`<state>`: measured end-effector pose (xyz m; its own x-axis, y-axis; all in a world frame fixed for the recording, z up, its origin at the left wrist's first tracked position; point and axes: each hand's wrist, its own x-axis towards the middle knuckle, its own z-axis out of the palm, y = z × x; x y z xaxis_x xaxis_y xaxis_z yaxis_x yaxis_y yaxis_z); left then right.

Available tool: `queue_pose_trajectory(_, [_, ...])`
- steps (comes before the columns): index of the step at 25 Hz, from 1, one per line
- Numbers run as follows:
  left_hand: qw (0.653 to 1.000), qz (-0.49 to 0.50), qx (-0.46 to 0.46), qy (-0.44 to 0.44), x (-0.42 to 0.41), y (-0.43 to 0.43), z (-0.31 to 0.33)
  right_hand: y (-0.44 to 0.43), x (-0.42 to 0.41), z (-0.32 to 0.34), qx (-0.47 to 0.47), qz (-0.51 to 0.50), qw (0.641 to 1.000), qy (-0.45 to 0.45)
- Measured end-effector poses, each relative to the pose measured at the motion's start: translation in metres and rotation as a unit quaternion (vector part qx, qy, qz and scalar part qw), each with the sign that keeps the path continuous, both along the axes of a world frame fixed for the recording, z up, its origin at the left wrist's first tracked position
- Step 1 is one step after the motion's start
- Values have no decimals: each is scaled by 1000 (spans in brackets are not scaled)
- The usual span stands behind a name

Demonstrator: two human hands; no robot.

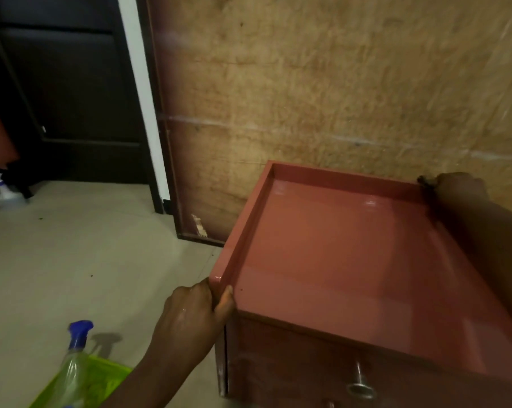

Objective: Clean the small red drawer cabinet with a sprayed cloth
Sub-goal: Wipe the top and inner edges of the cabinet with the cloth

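**Both hands on the cabinet, cloth not in reach**

Your left hand (194, 307) is closed around the near left corner of the cabinet (352, 260), thumb hooked over the raised rim and onto the top, fingers wrapped down the outer side. It holds nothing but that corner. Your right hand (457, 185) sits at the far right corner, curled over the back rim; something small and dark shows at its fingertips, too blurred to name, so you cannot tell from here whether it is a scrap of cloth.

The cabinet lies between your two hands, its long axis running from your left hand away and to the right toward the other. Its top is a glossy red tray-like surface with a low rim on three sides, showing pale reflections. Below your left hand the front carries a metal ring handle (360, 388).

Down and left of your left hand, on the floor, stands a spray bottle (74, 366) with a blue head, in a green tray (107, 378). That hand is the nearer one to it. The grip looks like one for shifting or steadying the cabinet.
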<state>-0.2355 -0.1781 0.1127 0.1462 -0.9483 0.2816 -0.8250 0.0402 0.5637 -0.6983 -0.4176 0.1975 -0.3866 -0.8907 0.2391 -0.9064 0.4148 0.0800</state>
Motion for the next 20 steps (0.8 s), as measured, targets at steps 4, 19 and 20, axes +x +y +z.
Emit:
queue_pose_trajectory(4, [1000,-5,-8,8,0,0,-1,-11,-29,1,-42,-22,997,-63])
queue_pose_trajectory(19, [999,-37,-14,-4,-1,2,9,196,-28,-2,-119,63,970,-205])
queue_pose_trajectory(20, [999,-42,-12,0,0,3,9,215,-26,-1,-114,60,971,-203])
